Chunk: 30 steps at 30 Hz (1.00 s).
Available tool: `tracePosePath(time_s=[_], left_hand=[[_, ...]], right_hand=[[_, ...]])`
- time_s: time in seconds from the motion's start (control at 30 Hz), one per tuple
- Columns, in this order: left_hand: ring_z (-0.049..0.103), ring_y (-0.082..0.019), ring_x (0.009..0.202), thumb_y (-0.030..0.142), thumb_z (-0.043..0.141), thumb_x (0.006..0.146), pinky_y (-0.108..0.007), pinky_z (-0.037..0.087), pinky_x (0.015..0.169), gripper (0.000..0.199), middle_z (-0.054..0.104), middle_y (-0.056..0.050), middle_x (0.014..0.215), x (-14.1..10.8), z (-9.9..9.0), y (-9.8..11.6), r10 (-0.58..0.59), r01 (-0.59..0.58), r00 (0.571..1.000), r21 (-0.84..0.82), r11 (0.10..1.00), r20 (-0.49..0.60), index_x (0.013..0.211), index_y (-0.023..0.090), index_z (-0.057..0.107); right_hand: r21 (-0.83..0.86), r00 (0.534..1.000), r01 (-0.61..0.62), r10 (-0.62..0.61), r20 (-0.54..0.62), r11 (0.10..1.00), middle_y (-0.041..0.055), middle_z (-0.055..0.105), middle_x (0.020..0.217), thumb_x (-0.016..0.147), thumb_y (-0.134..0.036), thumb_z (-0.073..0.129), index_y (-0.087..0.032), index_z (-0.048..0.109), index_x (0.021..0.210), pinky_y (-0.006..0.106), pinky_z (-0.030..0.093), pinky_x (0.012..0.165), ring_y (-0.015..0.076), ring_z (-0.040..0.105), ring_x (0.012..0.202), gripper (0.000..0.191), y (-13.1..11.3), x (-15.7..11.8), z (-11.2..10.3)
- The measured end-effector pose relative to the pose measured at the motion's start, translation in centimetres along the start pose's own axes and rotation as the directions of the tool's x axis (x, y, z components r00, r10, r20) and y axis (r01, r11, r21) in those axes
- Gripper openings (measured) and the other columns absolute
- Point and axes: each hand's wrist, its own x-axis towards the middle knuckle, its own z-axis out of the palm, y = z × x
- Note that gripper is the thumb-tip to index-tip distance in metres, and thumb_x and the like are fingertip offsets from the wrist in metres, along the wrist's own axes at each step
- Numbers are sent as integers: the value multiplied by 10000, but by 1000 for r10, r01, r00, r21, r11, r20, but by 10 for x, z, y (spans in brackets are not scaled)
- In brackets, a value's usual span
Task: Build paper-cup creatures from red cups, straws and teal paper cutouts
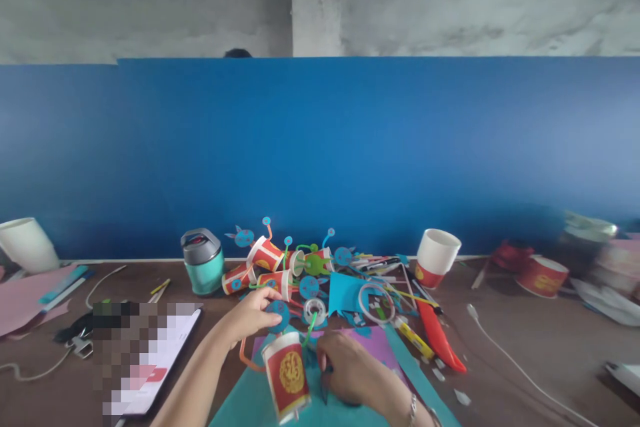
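My left hand has its thumb and fingers closed on the edge of a round blue paper disc. The disc stands at the top of a red and white paper cup with a gold emblem. An orange strip and a green strip stick out from the cup's sides. To the right of the cup, my right hand is curled shut over the teal paper. A dark, narrow piece shows under its fingers, mostly hidden, and I cannot tell what it is.
Several similar cup figures lie behind my hands. Clear tape rolls, pens, a yellow cutter and a red pointed item lie to the right. A teal flask, a screen device and a white cup stand around.
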Motion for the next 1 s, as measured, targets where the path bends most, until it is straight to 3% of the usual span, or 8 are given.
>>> tracePosePath(time_s=[0.1, 0.27, 0.4, 0.47, 0.57, 0.67, 0.77, 1.0], left_hand=[[616, -292, 1036, 283, 669, 640, -394, 467, 893, 444, 660, -147, 1089, 8, 5, -4, 131, -100, 974, 167, 981, -183, 1054, 145, 593], [541, -276, 1149, 392, 628, 757, -397, 381, 1008, 332, 643, -94, 1167, -10, 33, 21, 491, -412, 812, 286, 865, -316, 1035, 211, 645], [619, -242, 979, 329, 637, 758, -302, 463, 851, 287, 702, -66, 1031, -30, 56, 45, 394, -387, 912, 80, 919, -112, 1009, 198, 683], [640, -216, 815, 298, 599, 776, -270, 473, 732, 193, 718, -52, 828, -31, 62, 48, 340, -341, 936, 12, 940, -90, 859, 162, 708], [618, -188, 708, 293, 574, 791, -246, 450, 656, 183, 685, -28, 695, -26, 64, 45, 346, -351, 931, -19, 936, -118, 726, 157, 677], [615, -177, 714, 307, 561, 808, -233, 443, 663, 187, 678, -18, 701, -23, 63, 41, 382, -387, 913, -6, 922, -145, 706, 172, 640], [612, -175, 689, 326, 547, 816, -233, 440, 651, 209, 668, -13, 679, -23, 64, 40, 381, -381, 911, 34, 924, -159, 699, 174, 629], [659, -210, 818, 242, 528, 802, -254, 483, 744, 187, 735, -49, 834, -18, 69, 35, 387, -374, 905, 105, 921, -176, 820, 174, 701]], right_hand=[[69, 997, -28, 32, -65, 997, 50, 709, 770, 605, -53, 543, -173, 683, 692, 235, 386, 612, 195, 626, 753, 204, 4, 5, -9], [527, 930, 29, 170, -325, 850, -21, 577, 552, 677, -176, 583, -159, 588, 619, 215, 349, 525, 122, 503, 555, 60, 0, 15, -27], [753, 915, 204, 152, -374, 625, -49, 492, 550, 698, -322, 610, -172, 531, 654, 216, 343, 509, 104, 438, 527, 174, -6, 19, -29], [771, 934, 199, 122, -336, 605, -50, 485, 553, 706, -357, 610, -176, 521, 659, 217, 351, 515, 106, 448, 527, 207, -5, 19, -30], [629, 947, 116, 106, -304, 769, -14, 551, 586, 808, -363, 510, -170, 559, 678, 233, 397, 560, 143, 530, 583, 238, 6, 18, -36], [135, 877, -165, 208, -433, 977, 74, 661, 838, 848, -210, 455, -160, 635, 782, 277, 429, 724, 211, 613, 830, 198, 30, 13, -43], [-102, 838, -405, 325, -438, 908, 195, 642, 987, 729, -89, 551, -121, 659, 798, 364, 427, 753, 326, 606, 941, 132, 55, 9, -46], [-86, 870, -325, 263, -417, 942, 141, 667, 872, 764, -76, 498, -151, 595, 710, 356, 410, 758, 295, 603, 915, 134, 61, 19, -38]])
